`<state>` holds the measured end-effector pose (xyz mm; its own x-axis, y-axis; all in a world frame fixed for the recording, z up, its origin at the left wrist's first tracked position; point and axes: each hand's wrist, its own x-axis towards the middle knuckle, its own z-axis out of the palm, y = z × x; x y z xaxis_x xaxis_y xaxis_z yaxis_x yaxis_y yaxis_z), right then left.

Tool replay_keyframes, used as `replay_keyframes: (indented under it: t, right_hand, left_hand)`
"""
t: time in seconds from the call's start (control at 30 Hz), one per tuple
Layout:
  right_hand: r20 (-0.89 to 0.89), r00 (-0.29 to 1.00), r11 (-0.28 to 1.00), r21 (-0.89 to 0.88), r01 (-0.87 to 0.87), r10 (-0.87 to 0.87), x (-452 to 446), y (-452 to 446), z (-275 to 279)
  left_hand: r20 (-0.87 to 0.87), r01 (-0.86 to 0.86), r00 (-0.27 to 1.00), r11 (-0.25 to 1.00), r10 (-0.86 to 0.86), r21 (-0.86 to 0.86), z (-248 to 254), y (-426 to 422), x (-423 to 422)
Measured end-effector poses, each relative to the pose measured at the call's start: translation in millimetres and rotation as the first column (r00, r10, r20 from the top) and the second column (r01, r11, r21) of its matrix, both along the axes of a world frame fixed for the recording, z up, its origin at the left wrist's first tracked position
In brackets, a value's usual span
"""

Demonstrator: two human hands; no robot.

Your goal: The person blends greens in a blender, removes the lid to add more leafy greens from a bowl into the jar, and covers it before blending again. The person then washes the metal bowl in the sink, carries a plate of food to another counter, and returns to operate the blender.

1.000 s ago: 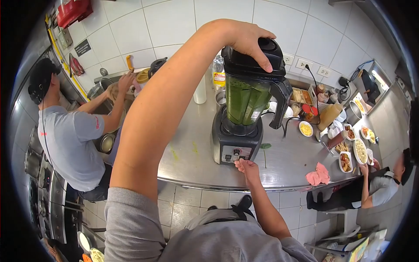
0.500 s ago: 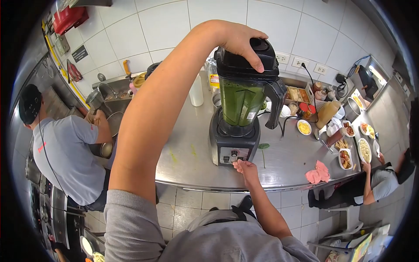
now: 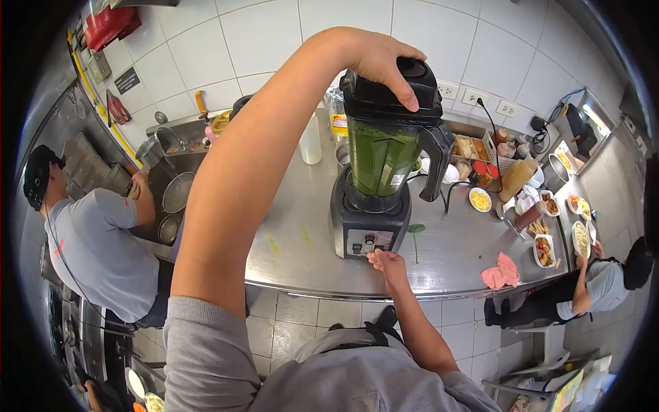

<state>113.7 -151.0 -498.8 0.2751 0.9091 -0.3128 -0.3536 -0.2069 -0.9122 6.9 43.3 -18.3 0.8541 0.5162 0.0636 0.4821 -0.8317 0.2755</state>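
Note:
A black blender base (image 3: 371,223) stands on the steel counter, its jar (image 3: 384,161) holding a dark green blend. My left hand (image 3: 391,69) lies over the black lid (image 3: 405,93), thumb and fingers spread across its top. With fingers pinched together, my right hand (image 3: 388,264) touches the control panel (image 3: 369,242) at the lower front of the base, by a switch. The jar's black handle (image 3: 436,161) points to the right. A green leaf with a long stem (image 3: 415,230) lies just right of the base.
Pink cloth (image 3: 501,272), a bowl of yellow food (image 3: 480,200), a sauce bottle (image 3: 518,180) and several dishes are on the right. A white bottle (image 3: 310,144) stands behind my left arm. One co-worker (image 3: 103,240) is at the left sink, another (image 3: 604,285) at the right counter end.
The left co-worker has moved farther left, hands lowered at the sink. On the right, the co-worker's hands and an oval dish have shifted. My hands keep their places on the blender.

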Motion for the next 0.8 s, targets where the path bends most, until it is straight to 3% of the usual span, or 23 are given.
replay_keyframes:
  t: [0.8]
  right_hand:
    - [-0.001, 1.000, 1.000, 0.011, 0.015, -0.015, -0.8, -0.1, -2.0]
  left_hand:
    - [0.008, 0.018, 1.000, 1.000, -0.018, 0.010, 1.0, -1.3, -0.1]
